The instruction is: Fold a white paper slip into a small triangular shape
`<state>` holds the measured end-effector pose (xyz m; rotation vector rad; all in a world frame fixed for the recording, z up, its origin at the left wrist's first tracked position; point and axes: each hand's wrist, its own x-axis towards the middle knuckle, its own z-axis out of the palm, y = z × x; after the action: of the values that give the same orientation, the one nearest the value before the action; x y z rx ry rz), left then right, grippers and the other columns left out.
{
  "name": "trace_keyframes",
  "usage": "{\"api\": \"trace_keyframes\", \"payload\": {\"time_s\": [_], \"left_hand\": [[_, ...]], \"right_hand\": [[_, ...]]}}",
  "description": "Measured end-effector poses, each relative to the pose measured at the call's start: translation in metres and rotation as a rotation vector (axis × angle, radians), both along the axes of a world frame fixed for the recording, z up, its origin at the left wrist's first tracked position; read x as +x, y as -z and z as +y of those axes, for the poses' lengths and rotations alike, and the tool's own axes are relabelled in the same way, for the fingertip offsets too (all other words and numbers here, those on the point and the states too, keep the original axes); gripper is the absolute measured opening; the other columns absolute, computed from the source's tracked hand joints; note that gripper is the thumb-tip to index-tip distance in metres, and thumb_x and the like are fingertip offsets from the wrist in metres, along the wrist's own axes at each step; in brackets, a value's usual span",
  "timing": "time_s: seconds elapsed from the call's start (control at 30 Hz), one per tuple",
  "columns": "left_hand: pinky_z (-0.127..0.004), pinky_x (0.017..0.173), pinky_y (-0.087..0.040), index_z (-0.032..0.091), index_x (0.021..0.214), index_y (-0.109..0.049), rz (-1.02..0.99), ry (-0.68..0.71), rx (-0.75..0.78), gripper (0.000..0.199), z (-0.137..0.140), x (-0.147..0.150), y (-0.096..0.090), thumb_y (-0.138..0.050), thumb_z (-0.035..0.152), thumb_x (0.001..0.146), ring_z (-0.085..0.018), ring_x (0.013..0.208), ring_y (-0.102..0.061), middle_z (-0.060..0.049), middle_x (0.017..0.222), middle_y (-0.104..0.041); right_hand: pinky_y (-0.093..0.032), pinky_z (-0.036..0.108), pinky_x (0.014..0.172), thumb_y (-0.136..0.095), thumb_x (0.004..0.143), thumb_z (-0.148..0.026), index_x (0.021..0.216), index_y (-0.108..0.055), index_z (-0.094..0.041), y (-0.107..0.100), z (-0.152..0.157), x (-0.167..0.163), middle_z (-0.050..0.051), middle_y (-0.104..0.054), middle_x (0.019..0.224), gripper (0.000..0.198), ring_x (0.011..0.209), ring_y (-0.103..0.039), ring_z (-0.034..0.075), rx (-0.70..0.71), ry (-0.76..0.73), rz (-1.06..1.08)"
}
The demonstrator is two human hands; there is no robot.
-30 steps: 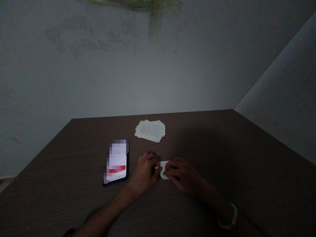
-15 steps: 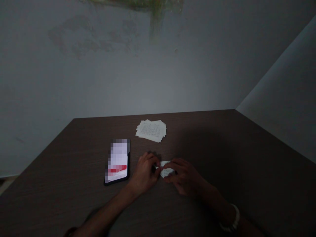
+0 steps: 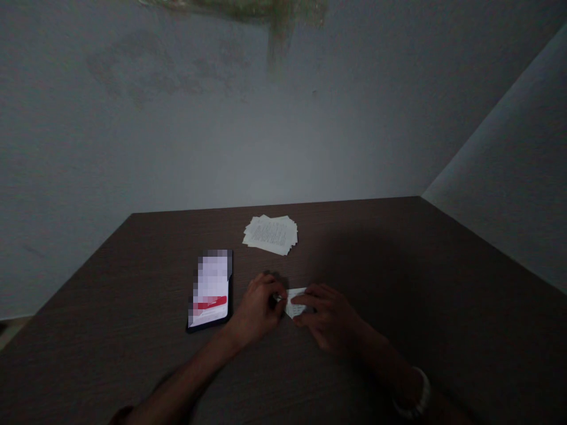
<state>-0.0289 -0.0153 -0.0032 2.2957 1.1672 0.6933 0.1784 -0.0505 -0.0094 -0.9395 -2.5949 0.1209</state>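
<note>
Paper (image 3: 297,309) apparently being folded.
Left edge is being pinched by left hand (image 3: 259,305), pressed by right hand (image 3: 330,313), fingers parted; steadiness likely needed next.

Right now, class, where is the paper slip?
In the head view, the paper slip is below centre, between left hand and right hand, nearer than the paper stack.
</note>
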Motion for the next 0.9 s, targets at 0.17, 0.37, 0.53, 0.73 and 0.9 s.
{"api": "trace_keyframes", "payload": {"time_s": [0.17, 0.37, 0.53, 0.73, 0.9], "left_hand": [[-0.037, 0.082, -0.042, 0.018, 0.079, -0.065, -0.011, 0.012, 0.000, 0.011, 0.000, -0.002, 0.000, -0.060, 0.009, 0.078, -0.023, 0.090, -0.054, -0.004, 0.084, -0.060], [-0.042, 0.087, -0.041, 0.020, 0.082, -0.063, 0.068, -0.039, 0.027, 0.014, -0.001, -0.005, 0.000, -0.073, 0.023, 0.073, -0.025, 0.095, -0.053, -0.004, 0.090, -0.059], [-0.041, 0.085, -0.042, 0.019, 0.083, -0.061, 0.114, -0.033, 0.035, 0.023, -0.003, -0.004, -0.002, -0.077, 0.030, 0.069, -0.025, 0.095, -0.052, -0.003, 0.093, -0.058], [-0.042, 0.085, -0.041, 0.019, 0.085, -0.061, 0.142, -0.032, 0.048, 0.024, -0.005, -0.006, -0.002, -0.076, 0.031, 0.070, -0.026, 0.095, -0.052, -0.004, 0.093, -0.057], [-0.043, 0.085, -0.040, 0.020, 0.089, -0.062, 0.148, -0.058, 0.026, 0.025, -0.006, -0.005, -0.002, -0.077, 0.026, 0.069, -0.027, 0.097, -0.051, -0.004, 0.096, -0.057]], "right_hand": [[-0.038, 0.035, 0.081, -0.059, 0.077, -0.011, 0.087, -0.068, -0.025, -0.001, -0.002, -0.001, -0.001, -0.063, 0.119, 0.020, 0.101, -0.051, 0.021, -0.037, 0.023, -0.012], [-0.035, 0.036, 0.082, -0.059, 0.077, -0.011, 0.089, -0.067, -0.025, -0.008, -0.004, -0.002, -0.001, -0.061, 0.122, 0.020, 0.103, -0.050, 0.021, -0.064, 0.032, -0.037], [-0.034, 0.035, 0.080, -0.059, 0.077, -0.011, 0.089, -0.067, -0.026, -0.009, -0.003, -0.002, -0.001, -0.060, 0.122, 0.021, 0.102, -0.050, 0.021, -0.078, 0.037, -0.029], [-0.034, 0.036, 0.081, -0.059, 0.077, -0.010, 0.088, -0.068, -0.026, -0.008, -0.004, -0.003, -0.001, -0.059, 0.122, 0.021, 0.101, -0.050, 0.021, -0.068, 0.054, -0.029], [-0.034, 0.037, 0.082, -0.059, 0.079, -0.011, 0.087, -0.068, -0.026, -0.008, -0.004, -0.003, -0.001, -0.060, 0.121, 0.020, 0.102, -0.050, 0.021, -0.074, 0.052, -0.001]]}}
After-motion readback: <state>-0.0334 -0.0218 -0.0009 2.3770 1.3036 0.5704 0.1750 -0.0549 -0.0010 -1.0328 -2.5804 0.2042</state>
